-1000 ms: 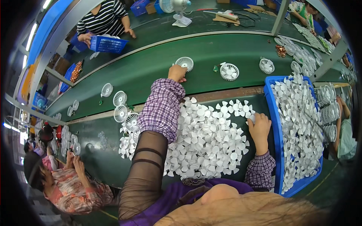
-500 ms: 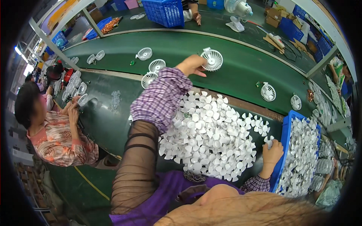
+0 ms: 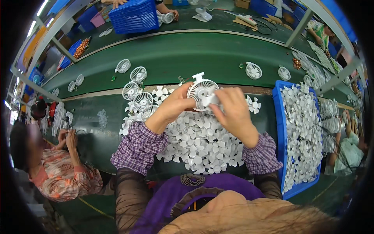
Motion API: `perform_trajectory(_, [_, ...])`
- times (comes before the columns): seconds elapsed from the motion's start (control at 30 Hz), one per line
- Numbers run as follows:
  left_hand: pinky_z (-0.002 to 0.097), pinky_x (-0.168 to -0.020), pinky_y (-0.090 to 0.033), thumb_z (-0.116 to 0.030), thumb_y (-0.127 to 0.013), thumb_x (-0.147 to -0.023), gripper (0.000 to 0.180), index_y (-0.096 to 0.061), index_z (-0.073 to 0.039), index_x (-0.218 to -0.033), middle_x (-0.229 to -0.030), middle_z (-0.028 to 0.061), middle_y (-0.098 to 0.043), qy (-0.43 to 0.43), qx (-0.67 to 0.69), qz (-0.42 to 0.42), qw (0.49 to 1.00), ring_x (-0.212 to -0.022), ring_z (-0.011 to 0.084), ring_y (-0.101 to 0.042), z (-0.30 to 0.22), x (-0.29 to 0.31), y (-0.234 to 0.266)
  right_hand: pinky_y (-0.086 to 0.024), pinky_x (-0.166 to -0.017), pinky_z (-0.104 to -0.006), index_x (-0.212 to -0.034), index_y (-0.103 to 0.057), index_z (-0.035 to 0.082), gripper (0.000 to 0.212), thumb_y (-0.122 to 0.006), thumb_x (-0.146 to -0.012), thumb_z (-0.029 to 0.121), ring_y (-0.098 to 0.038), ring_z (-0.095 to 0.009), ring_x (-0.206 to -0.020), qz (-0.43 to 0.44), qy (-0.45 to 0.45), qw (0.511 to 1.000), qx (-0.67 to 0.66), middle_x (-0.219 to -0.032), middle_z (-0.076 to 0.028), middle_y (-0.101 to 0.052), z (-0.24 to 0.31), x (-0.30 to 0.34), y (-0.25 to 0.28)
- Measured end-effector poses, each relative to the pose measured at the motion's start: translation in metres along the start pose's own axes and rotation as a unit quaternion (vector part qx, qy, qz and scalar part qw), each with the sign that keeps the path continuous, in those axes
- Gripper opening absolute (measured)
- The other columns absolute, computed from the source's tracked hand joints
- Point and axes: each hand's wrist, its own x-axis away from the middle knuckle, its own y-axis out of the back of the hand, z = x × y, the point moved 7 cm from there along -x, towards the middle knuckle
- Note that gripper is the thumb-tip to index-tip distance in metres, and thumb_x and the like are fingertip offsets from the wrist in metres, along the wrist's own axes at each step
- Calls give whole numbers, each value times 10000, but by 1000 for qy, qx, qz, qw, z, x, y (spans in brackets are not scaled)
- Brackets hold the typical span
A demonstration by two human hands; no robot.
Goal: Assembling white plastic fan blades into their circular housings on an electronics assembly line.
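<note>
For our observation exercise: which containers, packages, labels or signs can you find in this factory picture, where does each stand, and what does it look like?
Blue plastic bin: right of the hands, rectangular, full of white fan blades.
Blue plastic basket: across the belt, top centre, ribbed walls.
Brown cardboard box: top edge, only partly seen.
No labels, signs or screens can be made out.

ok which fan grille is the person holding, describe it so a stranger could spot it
Start at the green table and the heap of white fan blades in front of the person. Just above it, both hands meet on one round white fan grille. Unlike the grilles lying flat to its left, it is lifted and gripped.
</note>
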Motion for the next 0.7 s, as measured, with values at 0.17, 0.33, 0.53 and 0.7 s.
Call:
perform_trajectory(0.17, [257, -786, -492, -2, -546, -730, 587, -422, 22, -1304, -1085, 70, -577, -9, -22, -13, 1000, -905, 141, -582, 6, 7, -10, -431, -733, -390, -999, -579, -15, 349, -700, -690, 93, -511, -302, -832, 1, 8, 1000, 9, -894, -125, -526, 8, 2, -21])
perform_trajectory(0.33, [257, -776, -485, -127, -678, -813, 437, -529, 15, -1199, -974, 66, -626, -29, -67, -39, 997, -888, 124, -596, 24, -7, -13, -450, -740, -402, -1040, -563, -24, 399, -698, -667, 21, -524, -323, -848, 19, -3, 1000, 20, -941, -148, -549, 2, 10, -24])
perform_trajectory(0.53, [254, -710, -499, -99, -680, -815, 372, -565, 45, -1138, -956, 100, -664, -69, -249, -159, 953, -815, 121, -614, 7, 15, 8, -455, -790, -402, -1114, -519, -4, 405, -705, -767, 93, -540, -353, -913, -66, -70, 987, -128, -989, -169, -528, -9, 23, -10])
perform_trajectory(0.7, [239, -765, -485, -73, -697, -834, 413, -526, 78, -1178, -992, 85, -649, -26, -256, -36, 966, -885, 106, -595, 15, 19, -17, -437, -848, -430, -1158, -504, 1, 449, -674, -815, 236, -556, -354, -985, 83, -153, 932, -319, -1045, -180, -581, -29, 43, -34])
